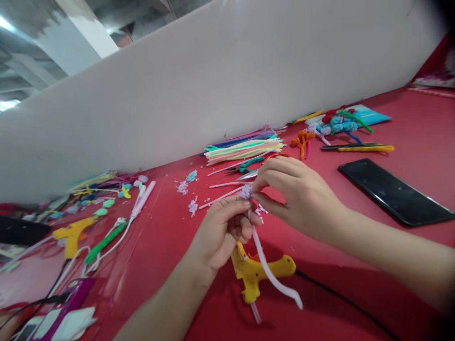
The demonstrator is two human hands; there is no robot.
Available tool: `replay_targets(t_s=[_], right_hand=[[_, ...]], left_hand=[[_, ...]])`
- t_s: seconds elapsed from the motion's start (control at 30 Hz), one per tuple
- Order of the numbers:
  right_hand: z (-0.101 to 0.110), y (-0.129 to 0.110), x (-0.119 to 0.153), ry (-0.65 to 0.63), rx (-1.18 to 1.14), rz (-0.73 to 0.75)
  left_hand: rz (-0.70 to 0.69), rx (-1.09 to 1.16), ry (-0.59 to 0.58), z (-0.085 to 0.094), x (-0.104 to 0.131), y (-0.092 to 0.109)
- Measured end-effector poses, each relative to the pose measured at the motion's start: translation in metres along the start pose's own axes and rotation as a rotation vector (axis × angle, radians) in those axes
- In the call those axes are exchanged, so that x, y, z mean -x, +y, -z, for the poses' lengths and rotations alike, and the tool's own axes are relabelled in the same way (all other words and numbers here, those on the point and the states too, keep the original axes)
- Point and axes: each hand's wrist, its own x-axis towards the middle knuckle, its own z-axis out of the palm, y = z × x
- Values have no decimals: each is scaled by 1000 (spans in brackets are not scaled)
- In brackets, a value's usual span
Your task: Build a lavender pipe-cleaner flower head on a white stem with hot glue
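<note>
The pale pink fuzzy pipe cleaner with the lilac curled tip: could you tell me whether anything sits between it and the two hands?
Nothing visible does. The left hand grips the pale pink fuzzy pipe cleaner below its lilac curled tip, and the right hand pinches that tip directly. The yellow glue gun lies underneath.

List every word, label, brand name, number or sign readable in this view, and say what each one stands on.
No text can be read.
Black smartphone on the red table: dark screen, no visible marking.
Yellow plastic glue gun: no legible label.
Light blue flat packet at the back: any print is too blurred.
Purple device at lower left: too blurred to tell.
</note>
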Motion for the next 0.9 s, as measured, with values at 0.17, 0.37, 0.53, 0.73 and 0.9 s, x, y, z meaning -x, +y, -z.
replay_targets(t_s=[0.17,0.37,0.53,0.73,0.9], right_hand=[[0,0,0,-14,4,-16],[0,-1,0,-13,10,-21],[1,-2,0,-9,4,-25],[1,-2,-1,-1,7,-14],[1,-2,-1,-4,1,-13]], left_hand=[[-9,-60,16,0,-1,0],[-25,-95,4,-2,0,2],[-30,-130,7,0,-1,2],[-36,-120,-12,0,0,1],[-48,-119,-22,1,0,1]])
